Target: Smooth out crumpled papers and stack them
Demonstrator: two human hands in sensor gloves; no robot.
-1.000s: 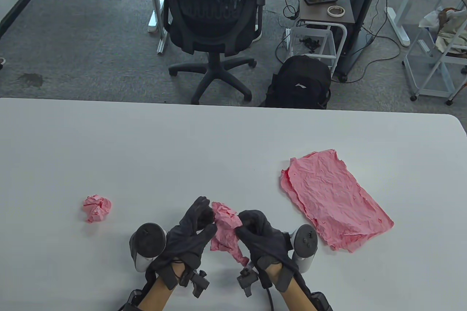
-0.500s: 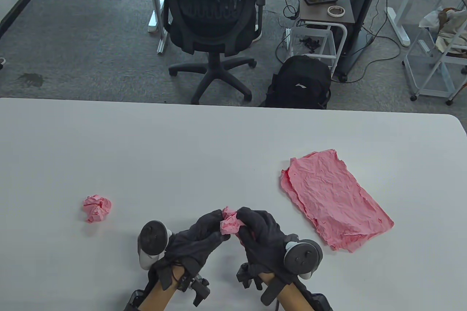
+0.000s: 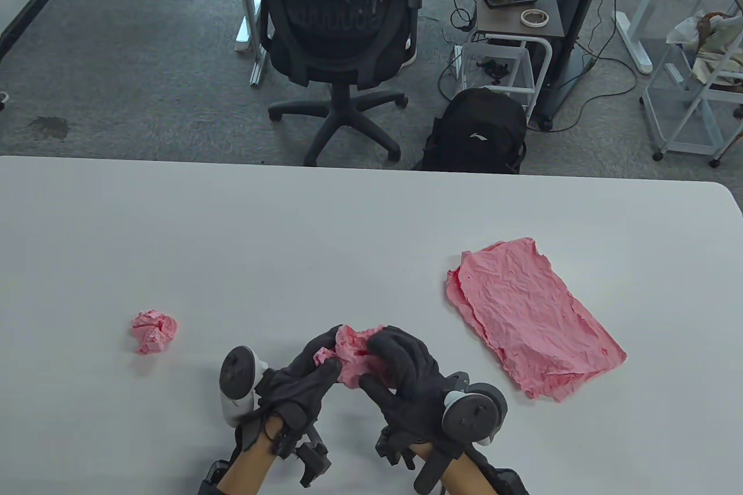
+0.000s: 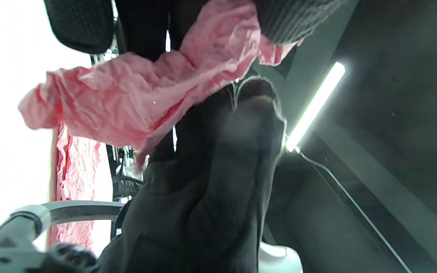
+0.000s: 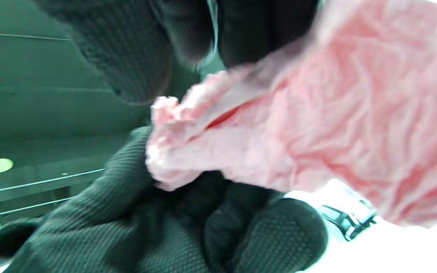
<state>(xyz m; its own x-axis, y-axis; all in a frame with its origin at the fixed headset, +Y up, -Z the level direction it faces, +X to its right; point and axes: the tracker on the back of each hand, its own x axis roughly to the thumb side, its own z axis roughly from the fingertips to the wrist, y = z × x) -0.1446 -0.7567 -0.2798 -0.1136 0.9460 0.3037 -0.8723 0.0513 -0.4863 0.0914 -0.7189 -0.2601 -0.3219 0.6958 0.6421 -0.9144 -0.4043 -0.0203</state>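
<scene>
Wide white desk with rounded far-right corner carrying papers. Small crumpled pink paper ball lying on it at left; flattened, wrinkled pink paper sheets lying stacked at right, well apart.

Now partly opened again between both hands: the crumpled pink paper, a tight wad half a second ago, a loose hanging piece a second ago. Wider across now, spread from the left hand to the right hand. Left thumb and fingers shifted to pinch a small corner at the paper's left end. Right fingers moved over the paper's right side, curled round it. Right hand's tracker turned further up toward the camera and lower in the table view.
</scene>
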